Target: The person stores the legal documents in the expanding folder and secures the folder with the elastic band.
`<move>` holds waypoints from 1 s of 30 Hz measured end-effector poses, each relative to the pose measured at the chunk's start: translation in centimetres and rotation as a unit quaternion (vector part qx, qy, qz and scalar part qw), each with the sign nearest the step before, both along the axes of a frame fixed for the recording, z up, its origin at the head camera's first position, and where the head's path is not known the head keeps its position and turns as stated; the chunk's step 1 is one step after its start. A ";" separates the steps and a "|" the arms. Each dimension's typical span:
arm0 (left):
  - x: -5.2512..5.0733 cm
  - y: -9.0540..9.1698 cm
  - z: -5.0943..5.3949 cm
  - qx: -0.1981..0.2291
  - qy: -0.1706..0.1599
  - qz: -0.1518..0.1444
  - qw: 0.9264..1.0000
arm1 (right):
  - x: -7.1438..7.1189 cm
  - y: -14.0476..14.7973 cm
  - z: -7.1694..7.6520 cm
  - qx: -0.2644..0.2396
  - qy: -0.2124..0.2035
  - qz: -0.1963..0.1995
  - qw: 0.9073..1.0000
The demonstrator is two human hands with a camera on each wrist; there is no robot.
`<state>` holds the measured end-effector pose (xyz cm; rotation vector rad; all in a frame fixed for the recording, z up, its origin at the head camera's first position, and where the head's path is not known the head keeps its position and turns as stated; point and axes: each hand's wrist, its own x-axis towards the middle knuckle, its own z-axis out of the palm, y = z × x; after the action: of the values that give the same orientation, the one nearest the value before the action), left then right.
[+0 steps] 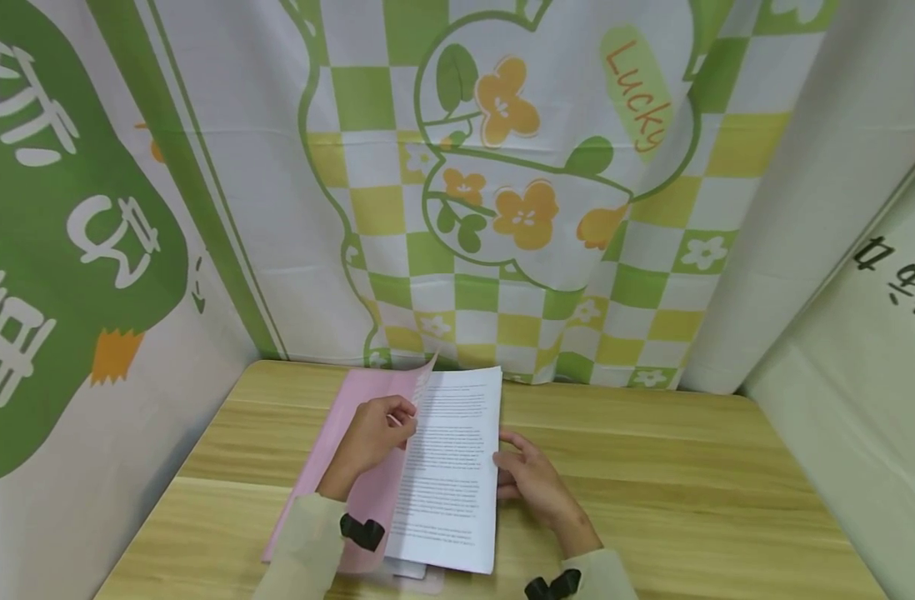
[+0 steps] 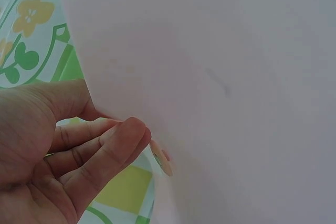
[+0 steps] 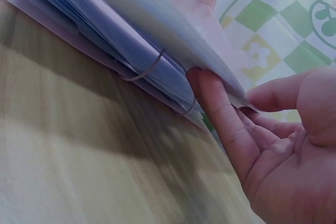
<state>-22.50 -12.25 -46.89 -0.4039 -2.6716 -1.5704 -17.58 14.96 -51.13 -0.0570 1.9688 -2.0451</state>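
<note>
A pink folder [image 1: 367, 500] lies on the table with its front cover partly raised. My left hand [image 1: 378, 433] pinches the cover's edge; in the left wrist view the pale pink cover [image 2: 210, 77] fills most of the picture, with a small round tab [image 2: 161, 158] beside the fingertips. A stack of printed paper sheets [image 1: 450, 467] shows beside the cover. At the stack's right edge, my right hand [image 1: 532, 479] grips the sheets, thumb above and fingers beneath. Under the lifted sheets, the right wrist view shows more layers [image 3: 105, 40] and a thin curved band [image 3: 147, 72].
The wooden table [image 1: 652, 483] extends to both sides of the folder. A green and white patterned cloth [image 1: 517, 333] hangs along the table's back edge, and more printed cloth [image 1: 52, 250] hangs on the left. A pale corner of sheet [image 1: 420, 581] sticks out below the folder.
</note>
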 end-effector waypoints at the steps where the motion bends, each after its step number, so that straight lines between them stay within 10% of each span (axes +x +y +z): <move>1: 0.0 0.0 0.0 0.000 0.000 -0.001 1.000 | 0.0 0.1 0.0 0.002 0.001 0.000 1.000; 30: 0.3 1.2 -0.7 -0.002 0.013 -0.003 1.000 | 0.3 0.5 0.1 0.005 0.012 0.018 1.000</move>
<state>-22.24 -11.00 -47.59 -0.4294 -2.6566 -1.5516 -17.31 15.49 -51.01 -0.1145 1.9785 -2.0208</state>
